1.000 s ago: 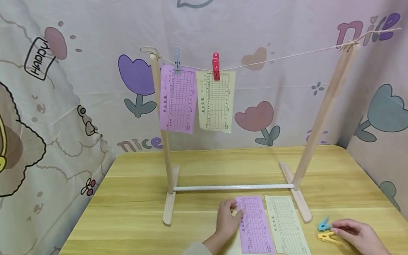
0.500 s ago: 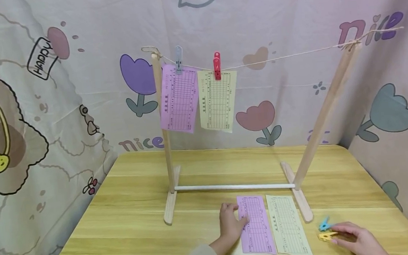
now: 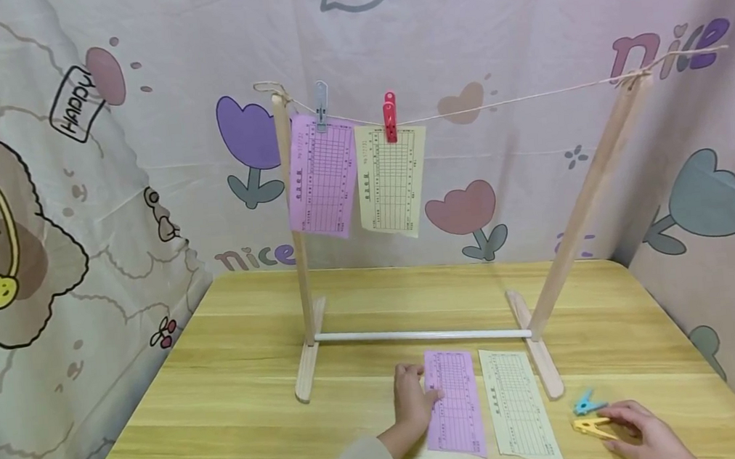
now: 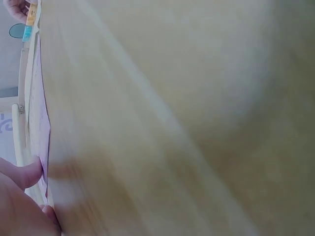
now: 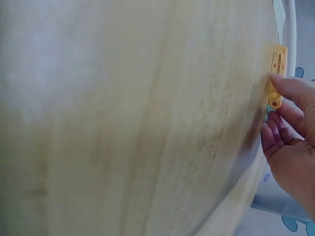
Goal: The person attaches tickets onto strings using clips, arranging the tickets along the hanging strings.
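In the head view my left hand (image 3: 414, 406) pinches the left edge of a purple printed slip (image 3: 457, 415) lying on the table; the left wrist view shows the thumb (image 4: 30, 172) on its face. A pale yellow slip (image 3: 521, 409) lies just right of it. My right hand (image 3: 651, 436) holds a yellow clip (image 3: 591, 427) between thumb and fingers, low over the wood. Beside that clip, on the far side, is a blue clip (image 3: 585, 404). The right wrist view shows the thumb against the yellow clip (image 5: 279, 59).
Behind the slips stands a wooden frame with a left post (image 3: 304, 286), a right post (image 3: 589, 217) and a white bar (image 3: 416, 335). From its string (image 3: 501, 104) hang a purple slip (image 3: 324, 182) under a clear clip (image 3: 322, 106) and a pale yellow slip (image 3: 393, 183) under a red clip (image 3: 390, 118).
The purple slip on the table has shifted a little left with my left hand. My right fingers have changed their place on the yellow clip, and its handle end shows more.
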### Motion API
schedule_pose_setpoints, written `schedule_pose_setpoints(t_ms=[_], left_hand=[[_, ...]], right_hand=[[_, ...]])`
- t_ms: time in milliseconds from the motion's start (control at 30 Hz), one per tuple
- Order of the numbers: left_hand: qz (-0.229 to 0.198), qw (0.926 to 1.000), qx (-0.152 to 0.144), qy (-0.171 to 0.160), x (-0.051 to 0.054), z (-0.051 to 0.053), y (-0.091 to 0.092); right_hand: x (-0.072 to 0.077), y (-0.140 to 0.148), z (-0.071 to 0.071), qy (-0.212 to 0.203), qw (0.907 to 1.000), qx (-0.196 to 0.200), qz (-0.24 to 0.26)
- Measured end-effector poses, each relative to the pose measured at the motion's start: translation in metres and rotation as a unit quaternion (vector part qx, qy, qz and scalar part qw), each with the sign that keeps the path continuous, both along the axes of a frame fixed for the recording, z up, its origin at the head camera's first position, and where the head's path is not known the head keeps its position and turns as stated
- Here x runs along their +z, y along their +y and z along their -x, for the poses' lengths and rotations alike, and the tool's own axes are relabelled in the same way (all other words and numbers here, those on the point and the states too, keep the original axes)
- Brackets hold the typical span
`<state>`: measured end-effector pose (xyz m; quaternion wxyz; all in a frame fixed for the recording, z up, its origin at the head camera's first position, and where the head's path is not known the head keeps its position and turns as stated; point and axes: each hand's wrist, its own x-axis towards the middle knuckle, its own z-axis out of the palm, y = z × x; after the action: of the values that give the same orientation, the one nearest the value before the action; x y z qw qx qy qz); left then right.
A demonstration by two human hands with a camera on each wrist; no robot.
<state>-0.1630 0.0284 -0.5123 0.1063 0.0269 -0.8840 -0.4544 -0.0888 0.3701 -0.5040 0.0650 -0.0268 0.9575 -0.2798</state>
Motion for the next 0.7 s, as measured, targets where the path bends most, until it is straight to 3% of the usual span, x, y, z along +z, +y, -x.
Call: schedule_pose_setpoints(t_ms=[300, 700], left_hand=[[-0.006, 1.0000, 0.003, 0.007, 0.001, 0.001, 0.000], [0.004, 0.9997, -0.017, 0.016, 0.001, 0.000, -0.002]], right_hand=[[0.003, -0.006, 0.000, -0.013, 0.9993, -0.027, 0.021], [0.007, -0.013, 0.001, -0.053, 0.9927, -0.075, 0.078]])
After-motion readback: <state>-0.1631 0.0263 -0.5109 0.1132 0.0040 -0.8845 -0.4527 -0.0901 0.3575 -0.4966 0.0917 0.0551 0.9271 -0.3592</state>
